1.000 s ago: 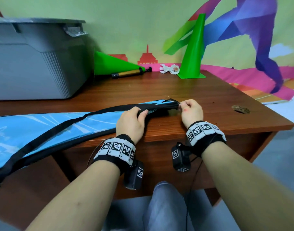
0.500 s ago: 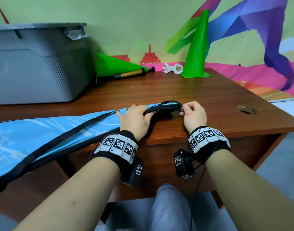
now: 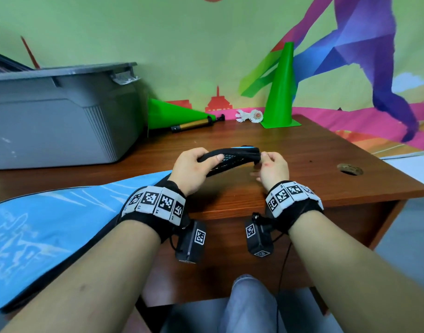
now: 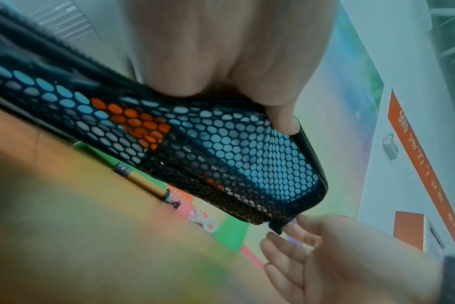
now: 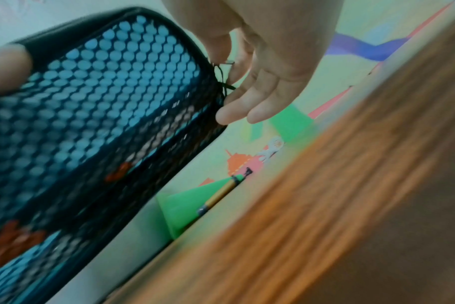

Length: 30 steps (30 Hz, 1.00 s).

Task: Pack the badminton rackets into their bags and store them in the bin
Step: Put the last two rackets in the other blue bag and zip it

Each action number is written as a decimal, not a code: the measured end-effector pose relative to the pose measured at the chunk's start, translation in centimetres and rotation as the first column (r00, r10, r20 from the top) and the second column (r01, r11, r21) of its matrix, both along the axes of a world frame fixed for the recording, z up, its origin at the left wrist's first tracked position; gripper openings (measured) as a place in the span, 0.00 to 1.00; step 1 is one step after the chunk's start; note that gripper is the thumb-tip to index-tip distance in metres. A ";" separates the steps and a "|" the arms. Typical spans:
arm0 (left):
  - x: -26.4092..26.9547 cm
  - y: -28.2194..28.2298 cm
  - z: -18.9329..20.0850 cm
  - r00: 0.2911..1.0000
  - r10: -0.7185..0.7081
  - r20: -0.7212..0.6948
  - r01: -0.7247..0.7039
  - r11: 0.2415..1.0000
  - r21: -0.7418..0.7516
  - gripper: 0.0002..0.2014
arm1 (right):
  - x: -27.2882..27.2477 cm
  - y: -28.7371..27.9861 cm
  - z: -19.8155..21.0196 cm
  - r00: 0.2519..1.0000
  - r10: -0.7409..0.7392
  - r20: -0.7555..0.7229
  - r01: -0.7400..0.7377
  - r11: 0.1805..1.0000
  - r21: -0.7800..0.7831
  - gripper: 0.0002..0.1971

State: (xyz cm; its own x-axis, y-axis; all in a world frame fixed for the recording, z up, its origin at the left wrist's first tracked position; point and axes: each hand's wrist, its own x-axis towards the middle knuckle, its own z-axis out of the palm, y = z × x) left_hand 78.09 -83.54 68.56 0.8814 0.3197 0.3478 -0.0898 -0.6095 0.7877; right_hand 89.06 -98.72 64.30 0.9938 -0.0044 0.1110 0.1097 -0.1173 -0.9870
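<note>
Both of your hands are on the narrow end of the blue racket bag (image 3: pixel 50 227), lifted a little above the brown worktop (image 3: pixel 326 164). Your left hand (image 3: pixel 194 168) curls over the black-edged end, fingers on the far side and thumb on the near mesh face, gripping it. Your right hand (image 3: pixel 273 168) meets the tip of the bag from the right: thumb and forefinger pinch a small black pull tab (image 4: pixel 278 225) at the corner, while the other fingers (image 5: pixel 249 107) hang spread and loose below it. Seen from the wrist views, the end of the bag is black netting (image 4: pixel 221 148) over blue with an orange patch showing through. The wide part of the bag runs off to the near left, over the worktop's edge and past your left forearm.

A large grey bin (image 3: pixel 62 116) stands at the far left of the worktop with its lid on. Just right of it a green cone (image 3: pixel 175 114) lies on its side, with a gold and black pump (image 3: pixel 194 123) in front of it. Farther right a white shuttlecock (image 3: pixel 250 116) lies beside an upright green cone (image 3: pixel 282 92) against the painted wall. A round cable hole (image 3: pixel 349 169) sits near the right edge of the worktop.
</note>
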 end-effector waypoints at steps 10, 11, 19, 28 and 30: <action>-1.9 -0.4 8.2 0.956 0.014 0.293 0.113 0.904 -0.412 0.21 | -6.5 5.4 4.9 0.852 0.513 -0.111 -0.472 0.841 0.264 0.33; -2.3 -0.1 9.0 0.958 -0.015 0.285 0.159 0.856 -0.491 0.24 | -7.0 6.1 5.5 0.830 0.545 -0.119 -0.495 0.818 0.294 0.35; -6.4 3.1 15.1 0.939 -0.104 0.326 0.313 0.651 -0.692 0.30 | -11.0 8.2 8.5 0.633 0.771 -0.068 -0.747 0.631 0.207 0.34; -11.1 4.1 16.1 0.944 0.103 0.313 0.072 0.863 -0.501 0.17 | -13.5 12.1 10.6 0.832 0.523 0.185 -0.546 0.831 0.104 0.33; -12.2 4.5 15.4 0.953 0.108 0.283 0.006 0.928 -0.373 0.13 | -15.1 11.3 12.8 0.867 0.439 0.234 -0.474 0.872 0.122 0.26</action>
